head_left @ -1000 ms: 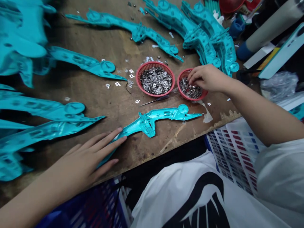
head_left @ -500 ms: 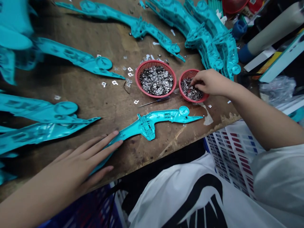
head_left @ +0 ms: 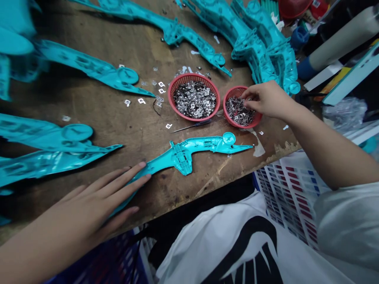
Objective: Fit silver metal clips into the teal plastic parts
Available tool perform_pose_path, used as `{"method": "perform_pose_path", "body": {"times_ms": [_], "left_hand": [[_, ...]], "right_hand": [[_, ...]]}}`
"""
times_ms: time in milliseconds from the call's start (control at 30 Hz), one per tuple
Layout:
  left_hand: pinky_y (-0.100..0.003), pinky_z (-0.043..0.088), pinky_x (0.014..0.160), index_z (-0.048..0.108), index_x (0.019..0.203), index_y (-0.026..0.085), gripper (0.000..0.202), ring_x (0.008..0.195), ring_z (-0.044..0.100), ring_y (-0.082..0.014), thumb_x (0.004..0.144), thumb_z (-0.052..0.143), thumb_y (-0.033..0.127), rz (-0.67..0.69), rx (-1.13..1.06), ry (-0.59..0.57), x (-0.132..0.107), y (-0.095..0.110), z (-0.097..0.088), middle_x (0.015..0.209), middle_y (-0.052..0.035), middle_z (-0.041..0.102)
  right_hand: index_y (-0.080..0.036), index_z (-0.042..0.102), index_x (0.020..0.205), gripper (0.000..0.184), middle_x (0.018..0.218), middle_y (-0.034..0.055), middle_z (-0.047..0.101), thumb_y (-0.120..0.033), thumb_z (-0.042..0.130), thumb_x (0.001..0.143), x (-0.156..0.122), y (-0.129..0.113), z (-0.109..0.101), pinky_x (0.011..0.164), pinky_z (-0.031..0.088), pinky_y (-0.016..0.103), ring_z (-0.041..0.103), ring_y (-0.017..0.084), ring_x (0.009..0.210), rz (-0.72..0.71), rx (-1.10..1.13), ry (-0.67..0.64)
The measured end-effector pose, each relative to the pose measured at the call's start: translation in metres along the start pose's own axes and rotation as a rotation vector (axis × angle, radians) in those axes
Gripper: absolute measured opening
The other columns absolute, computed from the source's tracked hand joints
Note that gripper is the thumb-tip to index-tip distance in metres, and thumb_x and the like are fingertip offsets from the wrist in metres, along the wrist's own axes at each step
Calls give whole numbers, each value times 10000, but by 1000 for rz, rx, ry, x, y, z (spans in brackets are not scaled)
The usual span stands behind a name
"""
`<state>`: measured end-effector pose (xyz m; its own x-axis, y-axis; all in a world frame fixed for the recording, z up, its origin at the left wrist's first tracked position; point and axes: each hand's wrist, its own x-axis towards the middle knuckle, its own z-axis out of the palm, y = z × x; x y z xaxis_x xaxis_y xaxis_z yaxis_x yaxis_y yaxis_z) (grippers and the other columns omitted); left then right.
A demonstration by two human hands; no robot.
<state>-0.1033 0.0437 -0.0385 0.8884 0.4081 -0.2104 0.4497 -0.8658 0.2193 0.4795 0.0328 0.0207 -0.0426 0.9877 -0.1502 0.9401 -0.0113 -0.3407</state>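
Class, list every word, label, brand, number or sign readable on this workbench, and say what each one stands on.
No word, brand or number can be read.
The packaging at the top right: print too small and blurred to read.
The white shirt: a black graphic, no legible letters.

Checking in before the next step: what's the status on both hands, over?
Left hand flat on teal plastic part. Right hand, fingers in metal clips, small red basket. Small screwdriver alongside, not blocking.
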Motion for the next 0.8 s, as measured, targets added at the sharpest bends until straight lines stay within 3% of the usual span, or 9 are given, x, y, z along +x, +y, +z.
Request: {"method": "perform_pose_path", "body": {"times_ms": [133,233,300,400,500,633,800], "left_hand": [[-619,740,1160,710,1732,269,643,1630,688,-470,1171,441,430,93,-8,45,11,26,-9,1942,-107,464],[-554,740,1177,719,1722,279,611,1617,711,-422,1175,465,376,152,-18,52,19,44,-15,1921,-112,507],[-515,741,1172,775,1659,262,583,1573,751,-395,1190,440,350,181,-14,84,23,48,-20,1893,-145,545],[-527,797,999,885,1494,228,621,1398,856,-415,1206,346,334,233,66,131,28,48,-27,1760,-231,674],[-538,810,822,947,1360,253,687,1264,905,-432,1191,282,303,257,149,145,32,46,-31,1605,-246,786],[-522,809,821,945,1370,259,677,1272,904,-417,1165,301,276,245,164,157,30,45,-28,1627,-239,771],[-560,806,911,849,1563,333,629,1400,854,-429,1155,370,314,214,93,66,23,34,-20,1690,-204,736]], "right_hand": [[-246,957,1167,242,1087,76,922,-404,787,1098,-14,-39,-6,980,639,414,848,277,1005,-166,118,-97],[-266,950,1119,242,1084,55,920,-409,756,1130,-26,-69,-4,930,610,366,834,232,946,-337,225,-201],[-260,945,1118,231,1059,55,914,-389,754,1135,-31,-81,0,889,583,354,819,224,911,-379,253,-236],[-236,932,1081,234,962,51,884,-347,736,1146,-34,-87,8,847,537,342,776,212,839,-382,225,-327],[-206,913,1061,267,934,70,852,-292,681,1161,-33,-87,14,857,532,348,743,217,835,-390,178,-386],[-171,900,1184,300,1072,127,847,-222,606,1156,-31,-85,23,911,568,377,742,241,921,-446,175,-353],[-187,881,1212,324,1132,131,867,-186,566,1140,-31,-84,32,963,595,402,770,259,998,-445,212,-313]]}}
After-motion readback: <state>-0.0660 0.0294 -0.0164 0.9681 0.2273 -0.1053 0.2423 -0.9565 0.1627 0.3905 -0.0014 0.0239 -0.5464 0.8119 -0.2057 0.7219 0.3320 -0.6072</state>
